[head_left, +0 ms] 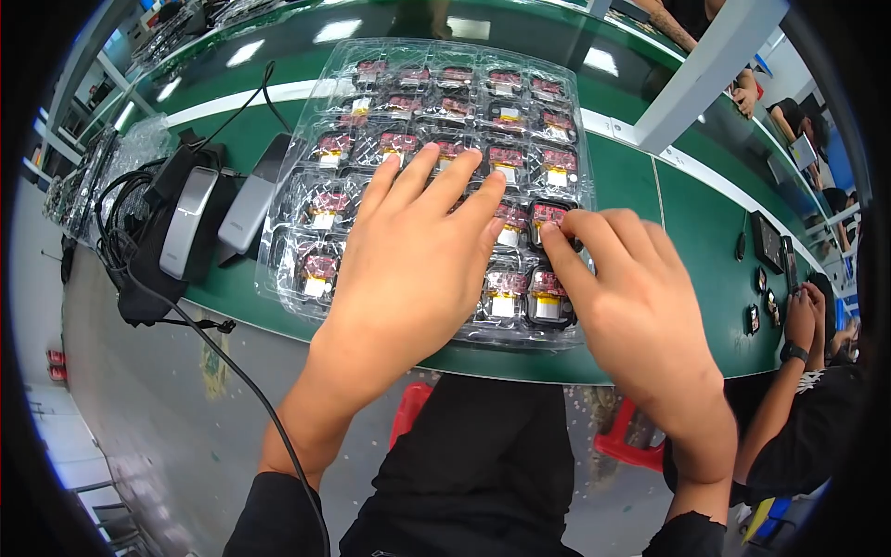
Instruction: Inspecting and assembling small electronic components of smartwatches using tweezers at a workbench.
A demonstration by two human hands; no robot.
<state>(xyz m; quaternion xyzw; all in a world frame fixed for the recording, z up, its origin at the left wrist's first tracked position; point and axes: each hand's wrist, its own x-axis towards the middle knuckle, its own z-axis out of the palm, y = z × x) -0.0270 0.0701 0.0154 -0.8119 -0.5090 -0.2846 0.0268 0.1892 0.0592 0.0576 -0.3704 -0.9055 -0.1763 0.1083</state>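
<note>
A clear plastic tray (278, 277) lies on the green bench, its pockets filled with small red circuit modules that carry white and yellow parts. My left hand (413, 237) is spread flat over the middle of the tray, fingers apart, hiding several pockets. At the tray's right side my right hand (626, 269) pinches the edge of a module in a black frame (549, 221). Nearer me, a second black-framed module (549, 302) sits in the corner pocket, just left of my right hand.
Left of the tray stand two grey power banks (190, 223) with black cables (121, 209); one cable hangs across my left forearm. Bubble wrap (144, 139) lies behind them. On the right, a co-worker's hands (806, 316) are near small black parts (753, 318). A white post (710, 79) rises at the far right.
</note>
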